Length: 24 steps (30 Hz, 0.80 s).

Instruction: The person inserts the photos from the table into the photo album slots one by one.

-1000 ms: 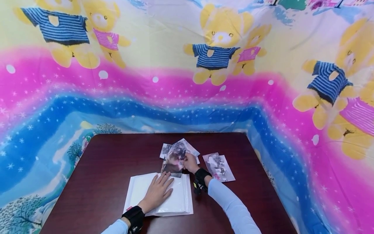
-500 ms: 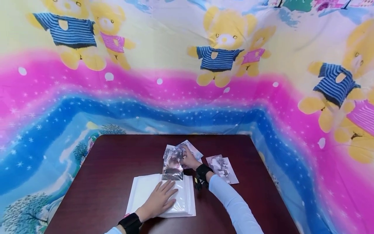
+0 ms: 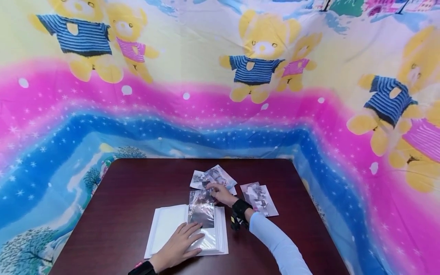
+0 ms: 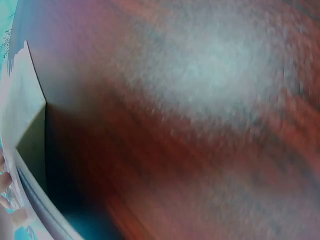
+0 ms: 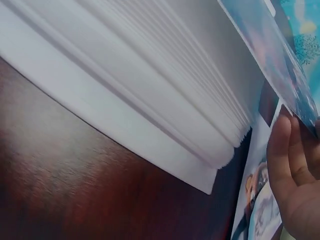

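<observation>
A white photo album (image 3: 166, 227) lies spread on the table, its right page faced with glossy clear plastic. Over that page is a dark, shiny photo (image 3: 202, 215), its top part sticking out past the album's far edge. My right hand (image 3: 222, 194) pinches the photo near its upper right corner; the right wrist view shows the thumb and fingers (image 5: 281, 135) at its edge. My left hand (image 3: 180, 242) rests flat on the album, fingertips right at the photo's lower end. In the left wrist view only a few fingers (image 4: 6, 181) show beside the album's cover (image 4: 25, 95).
Behind the album, several loose photos (image 3: 219, 176) lie overlapped, partly behind my right hand. Another small group of photos (image 3: 262, 200) lies to the right. The dark wooden table (image 3: 137, 183) ends at a printed cloth backdrop (image 3: 192, 110) with teddy bears.
The photo has come down toward me, further over the right page, with my right hand following. My left hand has shifted nearer the album's front edge.
</observation>
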{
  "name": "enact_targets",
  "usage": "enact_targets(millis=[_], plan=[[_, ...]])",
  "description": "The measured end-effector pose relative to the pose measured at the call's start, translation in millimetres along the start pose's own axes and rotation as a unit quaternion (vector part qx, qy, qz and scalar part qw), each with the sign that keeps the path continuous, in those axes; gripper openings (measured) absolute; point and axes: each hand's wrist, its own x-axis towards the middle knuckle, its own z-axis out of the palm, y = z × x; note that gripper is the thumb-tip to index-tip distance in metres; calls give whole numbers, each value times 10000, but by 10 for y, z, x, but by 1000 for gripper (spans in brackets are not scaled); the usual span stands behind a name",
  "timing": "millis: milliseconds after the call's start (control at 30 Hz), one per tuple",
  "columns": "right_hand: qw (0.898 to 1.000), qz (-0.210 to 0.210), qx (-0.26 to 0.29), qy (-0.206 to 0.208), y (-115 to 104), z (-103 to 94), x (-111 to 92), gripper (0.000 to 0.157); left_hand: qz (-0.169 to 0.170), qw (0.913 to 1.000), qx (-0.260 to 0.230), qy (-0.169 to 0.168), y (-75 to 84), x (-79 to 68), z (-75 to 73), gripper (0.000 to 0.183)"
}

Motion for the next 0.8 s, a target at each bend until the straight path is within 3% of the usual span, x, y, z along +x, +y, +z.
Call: enact_targets(millis=[367,567,800], plan=[[9994,307,129,-62,41,59,-91,27,113,9997,73,223,-8,-13,58,39],[9991,192,104,-376,85,122,-157,25,194,9995,157,195,1,-26,84,39],[9993,103,-117,-336,101,158,-208,24,241,9993,65,294,28,-34,110,41]])
